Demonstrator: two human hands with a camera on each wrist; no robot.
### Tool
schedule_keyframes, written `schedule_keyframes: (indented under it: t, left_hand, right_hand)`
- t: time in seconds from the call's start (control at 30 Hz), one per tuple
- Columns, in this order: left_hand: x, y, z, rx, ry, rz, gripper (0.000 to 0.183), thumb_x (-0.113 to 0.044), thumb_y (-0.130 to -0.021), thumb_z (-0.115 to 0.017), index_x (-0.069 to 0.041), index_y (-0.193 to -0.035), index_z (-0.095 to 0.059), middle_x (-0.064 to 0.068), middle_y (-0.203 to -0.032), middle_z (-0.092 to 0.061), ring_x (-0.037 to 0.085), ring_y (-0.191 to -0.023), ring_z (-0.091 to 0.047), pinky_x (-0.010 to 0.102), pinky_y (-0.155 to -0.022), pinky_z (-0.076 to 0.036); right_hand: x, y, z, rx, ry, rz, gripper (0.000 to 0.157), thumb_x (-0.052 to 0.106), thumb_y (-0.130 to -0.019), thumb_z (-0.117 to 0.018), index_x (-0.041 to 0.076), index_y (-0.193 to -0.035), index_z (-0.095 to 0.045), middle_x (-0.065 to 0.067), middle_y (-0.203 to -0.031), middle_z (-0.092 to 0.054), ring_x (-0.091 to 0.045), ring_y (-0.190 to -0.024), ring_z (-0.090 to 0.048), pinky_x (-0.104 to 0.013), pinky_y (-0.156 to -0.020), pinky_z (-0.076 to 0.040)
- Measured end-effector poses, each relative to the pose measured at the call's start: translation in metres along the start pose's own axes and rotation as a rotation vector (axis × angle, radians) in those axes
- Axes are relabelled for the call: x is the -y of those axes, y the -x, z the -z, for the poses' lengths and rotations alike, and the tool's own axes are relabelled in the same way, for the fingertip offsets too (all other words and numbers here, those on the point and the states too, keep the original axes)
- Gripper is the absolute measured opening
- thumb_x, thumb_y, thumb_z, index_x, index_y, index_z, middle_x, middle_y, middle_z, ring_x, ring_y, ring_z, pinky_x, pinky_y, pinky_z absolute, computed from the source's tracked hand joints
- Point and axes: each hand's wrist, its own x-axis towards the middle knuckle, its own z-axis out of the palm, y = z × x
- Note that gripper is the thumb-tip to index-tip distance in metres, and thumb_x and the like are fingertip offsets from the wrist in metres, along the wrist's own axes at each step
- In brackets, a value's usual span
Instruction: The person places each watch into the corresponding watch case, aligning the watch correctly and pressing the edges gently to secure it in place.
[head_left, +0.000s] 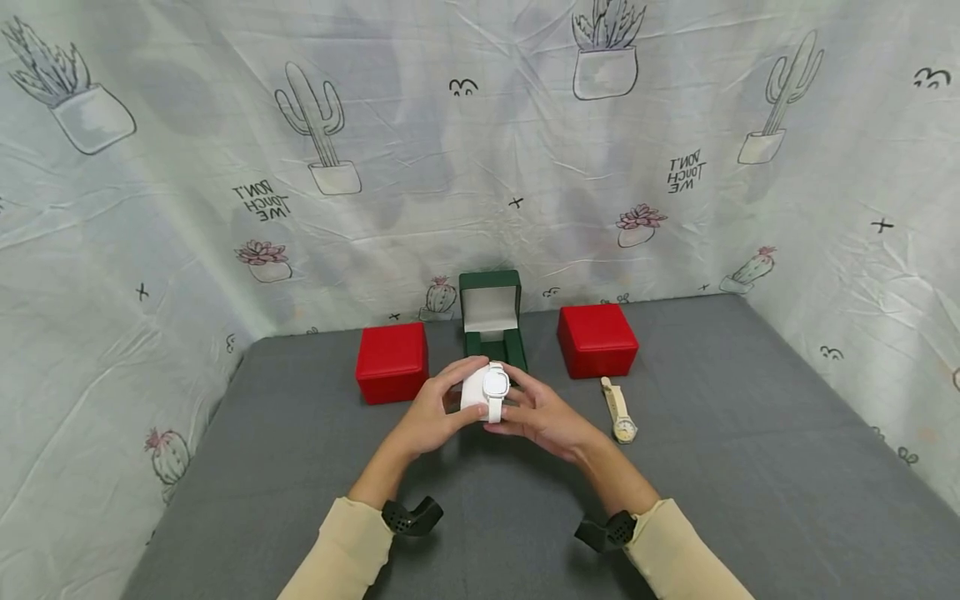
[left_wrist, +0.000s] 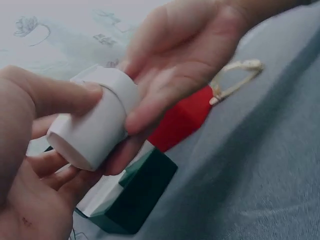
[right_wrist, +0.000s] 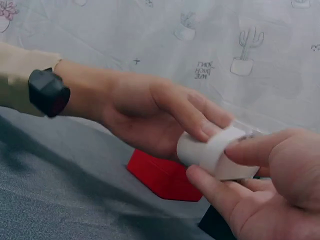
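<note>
A white wristwatch (head_left: 496, 383) with a rounded-square face is wrapped around a white cushion (head_left: 473, 393), raised in front of the green box. My left hand (head_left: 433, 415) grips the left end of the cushion between thumb and fingers. From the other side, my right hand (head_left: 551, 421) pinches the watch and cushion near the strap. Close up in the left wrist view, the strap (left_wrist: 122, 92) circles one end of the cushion (left_wrist: 90, 127). In the right wrist view, fingers of both hands meet around the strap (right_wrist: 220, 147).
Behind the hands stands an open green watch box (head_left: 489, 281) with a pale lid lining. Closed red boxes flank it, one left (head_left: 392, 362) and one right (head_left: 597, 340). A cream-strapped watch (head_left: 619, 412) lies before the right one. Patterned cloth (head_left: 420, 142) hangs behind the grey table (head_left: 300, 467).
</note>
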Motion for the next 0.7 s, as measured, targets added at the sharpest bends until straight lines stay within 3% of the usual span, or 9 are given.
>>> schedule_keyframes:
  t: [0.1, 0.23, 0.4, 0.57, 0.7]
  left_hand:
    - [0.001, 0.000, 0.001, 0.067, 0.010, 0.014, 0.069, -0.011, -0.089, -0.067, -0.010, -0.150, -0.035, 0.012, -0.155, -0.034, 0.030, -0.131, -0.043, 0.049, -0.102, -0.047]
    - [0.003, 0.002, 0.005, 0.131, 0.077, 0.051, 0.076, -0.003, -0.089, -0.065, -0.013, -0.153, -0.025, 0.010, -0.157, -0.028, 0.031, -0.136, -0.039, 0.039, -0.104, -0.046]
    - [0.005, 0.002, 0.010, 0.078, 0.194, 0.062, 0.079, -0.002, -0.084, -0.071, -0.013, -0.150, -0.029, 0.007, -0.153, -0.035, 0.029, -0.139, -0.040, 0.026, -0.100, -0.049]
    - [0.003, 0.003, 0.010, 0.034, 0.222, 0.024, 0.073, -0.002, -0.079, -0.076, -0.012, -0.142, -0.042, 0.008, -0.147, -0.045, 0.031, -0.131, -0.048, 0.029, -0.096, -0.052]
    - [0.001, 0.002, 0.007, 0.054, 0.198, 0.026, 0.071, -0.004, -0.079, -0.078, -0.017, -0.141, -0.045, 0.005, -0.145, -0.046, 0.030, -0.130, -0.050, 0.031, -0.095, -0.053]
  right_hand:
    - [0.003, 0.002, 0.002, 0.004, -0.003, -0.006, 0.073, -0.002, -0.097, -0.049, 0.017, -0.156, -0.011, -0.017, -0.157, -0.026, -0.021, -0.122, -0.055, -0.044, -0.099, -0.050]
    - [0.008, 0.004, 0.006, 0.000, 0.030, 0.033, 0.076, -0.002, -0.094, -0.054, 0.019, -0.156, -0.015, -0.015, -0.157, -0.025, -0.027, -0.128, -0.047, -0.045, -0.098, -0.051]
    - [0.012, 0.005, 0.013, -0.050, 0.218, 0.095, 0.076, 0.004, -0.090, -0.065, 0.022, -0.153, -0.026, -0.014, -0.154, -0.034, -0.031, -0.126, -0.053, -0.041, -0.096, -0.053]
    - [0.014, 0.008, 0.017, -0.051, 0.355, 0.121, 0.077, 0.003, -0.088, -0.068, 0.023, -0.152, -0.031, -0.013, -0.153, -0.038, -0.031, -0.119, -0.062, -0.036, -0.094, -0.054]
    - [0.015, 0.009, 0.016, -0.020, 0.399, 0.142, 0.077, 0.003, -0.086, -0.070, 0.019, -0.151, -0.034, -0.015, -0.151, -0.040, -0.031, -0.114, -0.065, -0.034, -0.090, -0.056]
